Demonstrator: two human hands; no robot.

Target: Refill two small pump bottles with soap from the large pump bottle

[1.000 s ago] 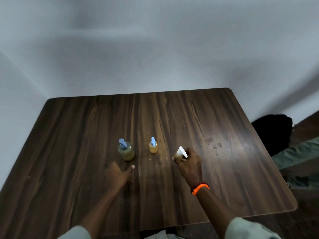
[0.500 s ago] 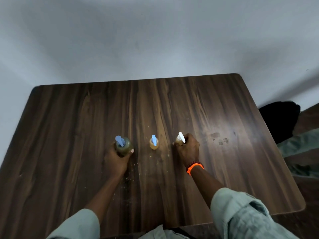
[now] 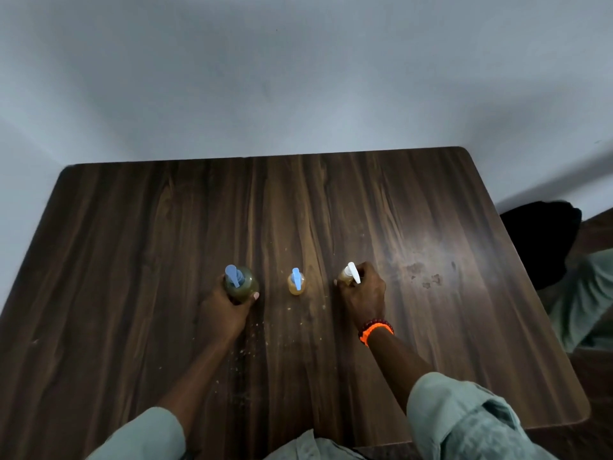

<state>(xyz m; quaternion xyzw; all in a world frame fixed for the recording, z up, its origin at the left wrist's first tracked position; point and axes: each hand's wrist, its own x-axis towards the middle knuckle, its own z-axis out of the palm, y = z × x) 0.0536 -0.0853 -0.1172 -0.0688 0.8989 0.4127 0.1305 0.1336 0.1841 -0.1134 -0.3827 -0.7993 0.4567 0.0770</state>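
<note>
Three pump bottles stand in a row on the dark wooden table [image 3: 132, 260]. The large bottle [image 3: 241, 285], greenish with a blue pump, is at the left; my left hand [image 3: 229, 310] is wrapped around its near side. A small amber bottle with a blue pump [image 3: 296, 284] stands alone in the middle, untouched. At the right, a small bottle with a white pump [image 3: 349, 277] is held by my right hand [image 3: 365, 297], which hides most of its body. An orange band circles that wrist.
Crumbs are scattered on the table near my left forearm, and stains [image 3: 424, 280] mark the surface right of the bottles. A dark bag [image 3: 537, 240] and pale cloth lie off the table's right edge. Grey walls close the far side.
My left hand moved forward and closed around the large bottle. My right hand kept hold of the white-pump bottle. The camera tilted down and closer to the table.
</note>
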